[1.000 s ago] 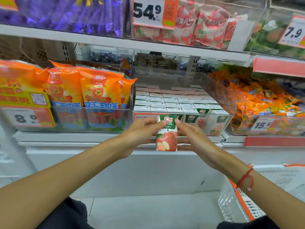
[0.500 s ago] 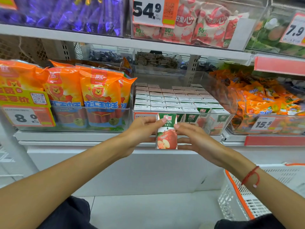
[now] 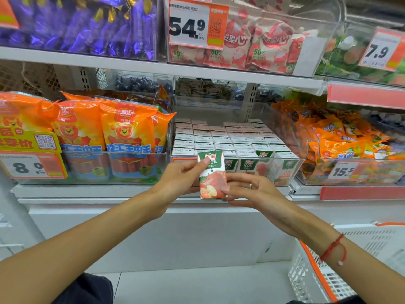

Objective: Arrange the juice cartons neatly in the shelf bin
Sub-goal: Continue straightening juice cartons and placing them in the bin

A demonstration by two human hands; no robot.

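Note:
A small juice carton point(image 3: 212, 174), green and white on top with a red apple picture, stands upright in front of the clear shelf bin point(image 3: 291, 170). My left hand point(image 3: 179, 177) holds its left side, thumb on the upper front. My right hand point(image 3: 249, 189) holds its lower right side, thumb tip on the front. The bin holds several rows of like cartons point(image 3: 230, 139) packed upright, white tops showing. The held carton is outside the bin, level with its front wall.
Orange sausage bags point(image 3: 122, 130) fill the bin to the left, orange snack packs point(image 3: 341, 137) the bin to the right. An upper shelf point(image 3: 197, 69) hangs above. A white and orange basket point(image 3: 317, 275) sits at lower right. White shelf ledge point(image 3: 87, 191) runs below the bins.
The carton has tilted slightly, its top leaning left. My right hand has slid down from the carton's top to its lower right side. My left thumb stays near the top.

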